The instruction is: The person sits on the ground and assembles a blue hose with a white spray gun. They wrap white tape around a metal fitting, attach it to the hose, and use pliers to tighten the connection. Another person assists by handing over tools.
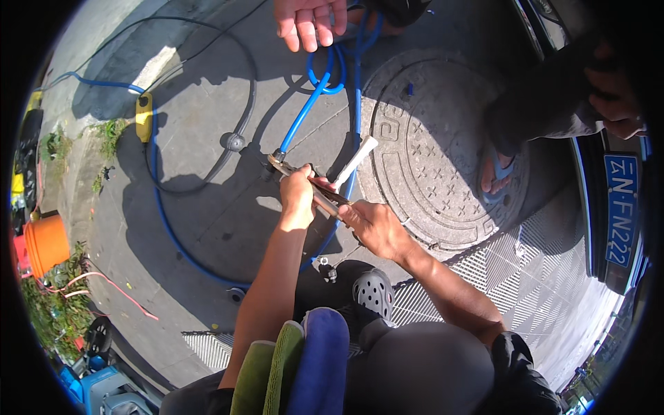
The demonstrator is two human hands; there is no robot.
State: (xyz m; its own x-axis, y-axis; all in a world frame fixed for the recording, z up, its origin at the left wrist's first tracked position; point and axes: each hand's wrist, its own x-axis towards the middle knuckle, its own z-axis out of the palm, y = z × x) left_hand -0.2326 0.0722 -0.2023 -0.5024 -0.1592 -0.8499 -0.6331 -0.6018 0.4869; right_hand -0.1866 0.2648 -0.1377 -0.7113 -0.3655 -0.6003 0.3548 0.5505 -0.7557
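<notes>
My left hand (297, 197) is closed around a long metal tool (325, 203), which looks like pliers or a wrench. Its far end lies against the dark fitting (279, 155) on a blue hose (302, 116). Closed on the near end of the same tool is my right hand (377, 227). A pale, flat-ended stick (357, 161) slants up beside the tool; my fingers hide its lower end, and I cannot tell whether it is part of it. Beyond the hose, another person's hand (311, 22) reaches in with fingers stretched out.
A round manhole cover (429, 159) lies to the right, with a person's sandalled foot (496, 176) on it. Beyond stands a car bumper (598, 214). A black cable (252, 83) loops leftward near a yellow box (143, 117). An orange bucket (48, 243) stands far left.
</notes>
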